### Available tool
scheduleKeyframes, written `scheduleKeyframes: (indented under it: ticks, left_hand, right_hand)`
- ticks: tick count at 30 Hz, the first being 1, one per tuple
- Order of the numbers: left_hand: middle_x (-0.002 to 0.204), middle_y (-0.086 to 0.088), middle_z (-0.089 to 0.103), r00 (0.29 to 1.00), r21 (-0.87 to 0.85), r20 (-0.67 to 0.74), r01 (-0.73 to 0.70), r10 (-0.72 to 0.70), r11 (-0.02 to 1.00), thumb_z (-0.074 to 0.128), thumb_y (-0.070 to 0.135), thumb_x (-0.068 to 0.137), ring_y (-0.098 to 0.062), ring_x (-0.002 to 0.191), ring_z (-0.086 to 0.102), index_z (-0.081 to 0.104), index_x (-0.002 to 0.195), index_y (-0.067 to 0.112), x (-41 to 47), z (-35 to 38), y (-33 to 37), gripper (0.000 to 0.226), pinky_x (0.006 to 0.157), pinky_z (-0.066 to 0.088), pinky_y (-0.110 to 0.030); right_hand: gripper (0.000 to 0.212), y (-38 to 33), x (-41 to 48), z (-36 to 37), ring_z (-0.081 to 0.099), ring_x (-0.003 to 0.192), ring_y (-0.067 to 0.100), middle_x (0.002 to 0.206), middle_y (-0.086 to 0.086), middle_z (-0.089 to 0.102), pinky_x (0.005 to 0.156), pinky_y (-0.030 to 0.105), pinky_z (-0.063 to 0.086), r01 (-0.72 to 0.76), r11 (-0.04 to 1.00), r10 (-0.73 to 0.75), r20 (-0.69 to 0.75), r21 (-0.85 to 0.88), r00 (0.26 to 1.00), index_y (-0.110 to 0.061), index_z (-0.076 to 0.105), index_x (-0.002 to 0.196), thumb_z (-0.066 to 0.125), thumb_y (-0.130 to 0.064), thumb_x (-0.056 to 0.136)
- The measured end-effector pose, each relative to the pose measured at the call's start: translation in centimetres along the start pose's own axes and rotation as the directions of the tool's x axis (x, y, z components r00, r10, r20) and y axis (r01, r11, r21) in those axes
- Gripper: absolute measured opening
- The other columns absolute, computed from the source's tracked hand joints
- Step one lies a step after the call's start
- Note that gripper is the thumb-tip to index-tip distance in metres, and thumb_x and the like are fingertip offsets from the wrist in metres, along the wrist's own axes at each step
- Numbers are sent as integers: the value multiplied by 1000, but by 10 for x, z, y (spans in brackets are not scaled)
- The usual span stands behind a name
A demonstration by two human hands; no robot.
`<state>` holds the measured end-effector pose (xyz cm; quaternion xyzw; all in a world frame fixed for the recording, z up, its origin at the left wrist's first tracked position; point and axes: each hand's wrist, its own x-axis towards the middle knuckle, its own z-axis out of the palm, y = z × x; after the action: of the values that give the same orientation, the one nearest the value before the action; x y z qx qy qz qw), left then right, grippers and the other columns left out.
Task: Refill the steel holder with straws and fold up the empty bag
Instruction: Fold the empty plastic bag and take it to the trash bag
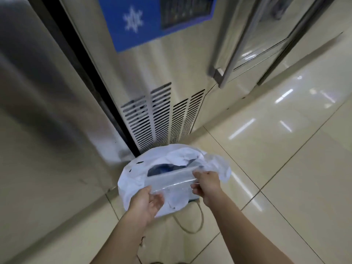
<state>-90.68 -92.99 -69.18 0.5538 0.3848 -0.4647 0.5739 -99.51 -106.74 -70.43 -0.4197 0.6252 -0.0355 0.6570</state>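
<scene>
we pinch the flattened clear bag (pixel 169 182) taut between left hand (pixel 146 203) and right hand (pixel 206 184) above the white-lined bin (pixel 131 180), probably to crease it.

Seen from above, two bare hands hold a clear, folded plastic bag (pixel 169 181) stretched flat between them. The left hand (pixel 146 203) pinches its left end and the right hand (pixel 206 184) grips its right end. The bag hangs directly over a round bin lined with a white plastic liner (pixel 133 180), whose dark opening shows just behind the bag. Behind the bin stands a steel machine (pixel 167 79) with rows of vent slots and a blue panel bearing a white snowflake. Glossy cream floor tiles (pixel 276 159) spread to the bin's right.
</scene>
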Motion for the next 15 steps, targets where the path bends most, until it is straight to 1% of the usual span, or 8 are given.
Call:
scheduleKeyframes:
  ticks: [2,4,5,7,8,10,13,15]
  left_hand:
    - [51,-14,59,997,69,-17,-67,69,995,42,6,93,-24,52,51,49,76,1,19,6,0,19,34,49,-22]
    - [57,-16,61,972,391,-49,-194,231,900,41,8,92,-26,49,53,52,79,-2,38,9,-1,20,38,50,-25]
    - [69,-19,64,935,668,-21,-250,354,701,40,9,92,-28,55,57,55,83,-3,48,8,-1,21,44,51,-28]
    - [96,-16,67,848,974,167,-221,503,48,42,11,88,-29,78,62,59,97,-1,64,11,0,23,59,46,-30]
    - [105,-12,66,845,974,216,-153,488,-167,45,13,87,-27,91,62,59,105,4,68,15,1,25,66,44,-29]
    - [122,-5,60,871,914,234,-46,431,-402,51,15,87,-22,112,57,57,116,12,76,24,3,30,83,45,-29]
    - [132,-2,54,891,804,282,-17,356,-595,51,13,88,-21,121,52,50,126,15,88,40,1,38,92,45,-29]
    - [130,-3,55,872,777,325,-27,365,-629,51,12,88,-21,119,53,52,125,12,85,46,3,38,91,46,-30]
  right_hand:
    - [8,8,21,10,46,32,14,59,12,46,32,19,37,34,995,-37,-26,-91,999,-2,52,93,48,-6,87]
    - [11,14,41,18,51,37,16,65,17,52,38,22,43,102,945,-125,-54,-312,991,-1,52,92,44,-7,87]
    - [12,17,51,21,55,52,20,74,18,56,48,27,45,140,870,-190,-60,-472,980,-1,52,93,43,-8,87]
    - [22,24,68,25,57,81,26,96,17,60,65,30,39,183,651,-286,-14,-737,958,0,51,106,41,-10,88]
    - [30,27,75,27,58,93,29,106,18,60,70,29,38,182,551,-301,9,-814,953,2,48,115,40,-9,89]
    - [43,32,86,32,58,107,34,118,21,59,78,32,43,169,317,-331,57,-933,942,6,37,129,35,-7,88]
    - [52,37,95,42,53,116,37,129,28,52,85,43,48,130,-134,-347,170,-982,922,13,23,135,34,-3,87]
    - [46,36,94,46,49,119,36,132,26,48,86,43,48,137,-264,-323,222,-955,920,8,31,134,35,-5,89]
